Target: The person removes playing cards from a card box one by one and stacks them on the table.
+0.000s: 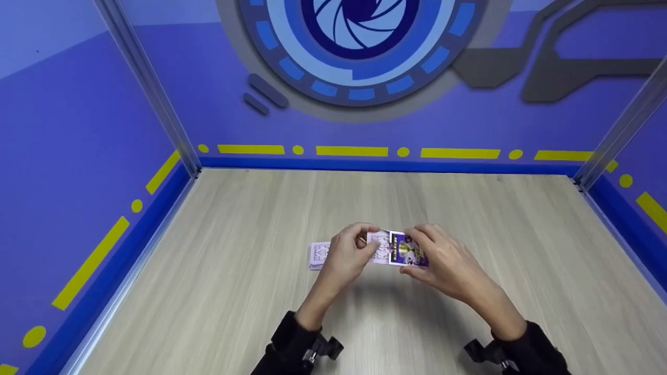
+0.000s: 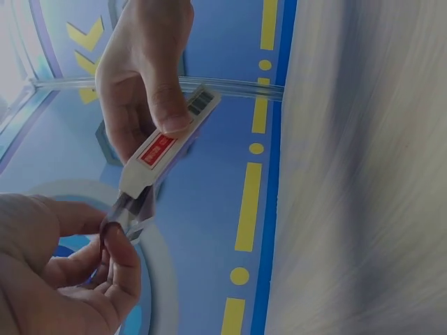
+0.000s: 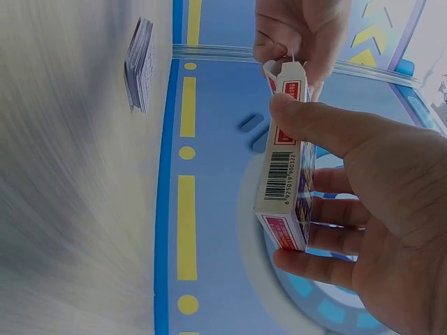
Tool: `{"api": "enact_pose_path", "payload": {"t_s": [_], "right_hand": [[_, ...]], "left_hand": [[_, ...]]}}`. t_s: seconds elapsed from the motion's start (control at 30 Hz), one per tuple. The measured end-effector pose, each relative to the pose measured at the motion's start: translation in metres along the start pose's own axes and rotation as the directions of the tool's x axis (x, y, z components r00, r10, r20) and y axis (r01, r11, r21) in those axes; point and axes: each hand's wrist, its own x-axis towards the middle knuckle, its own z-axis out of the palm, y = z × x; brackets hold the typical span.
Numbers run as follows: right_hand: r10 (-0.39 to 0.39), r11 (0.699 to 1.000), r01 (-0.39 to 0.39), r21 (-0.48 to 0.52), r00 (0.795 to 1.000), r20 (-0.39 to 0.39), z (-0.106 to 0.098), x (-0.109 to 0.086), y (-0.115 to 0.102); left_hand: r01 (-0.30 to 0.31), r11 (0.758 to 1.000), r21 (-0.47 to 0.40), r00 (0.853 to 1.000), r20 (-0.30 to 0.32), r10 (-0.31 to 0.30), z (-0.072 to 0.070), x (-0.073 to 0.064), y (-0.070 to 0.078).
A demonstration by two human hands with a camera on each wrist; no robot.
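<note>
My right hand (image 1: pixel 445 260) holds a small playing-card box (image 1: pixel 406 249), thumb on one side and fingers on the other. White narrow sides with red labels and a barcode show in the right wrist view, along with an open end flap (image 3: pixel 272 75). At the box's open end, my left hand (image 1: pixel 346 252) pinches a playing card (image 1: pixel 381 247) with a patterned pale back, which sticks partly out of the box. Whether it is one card or more, I cannot tell. A stack of playing cards (image 1: pixel 319 255) lies on the table, partly hidden behind my left hand.
The pale wood-grain table (image 1: pixel 229 291) runs back to a blue-purple printed wall (image 1: pixel 182 94) with yellow marks along its foot. Side panels stand at left and right, with metal posts (image 1: pixel 151 88) at the corners. The box is held above the tabletop.
</note>
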Motion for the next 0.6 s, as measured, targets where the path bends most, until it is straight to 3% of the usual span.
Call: {"api": "enact_pose_path", "payload": {"t_s": [0.2,0.43,0.6], "right_hand": [[0.007,1.0,-0.007,-0.005,1.0,0.019,0.003,-0.001,-0.001],[0.022,1.0,-0.023,0.003,1.0,0.019,0.002,-0.002,-0.001],[0.03,1.0,-0.03,-0.001,0.999,0.018,0.0,-0.002,0.001]], "left_hand": [[0.004,1.0,0.028,0.998,0.057,-0.006,-0.006,0.0,0.001],[-0.016,0.996,0.083,0.999,0.047,0.012,-0.01,0.001,0.0],[-0.034,0.996,0.084,0.999,0.032,0.032,-0.025,0.004,-0.001]]}}
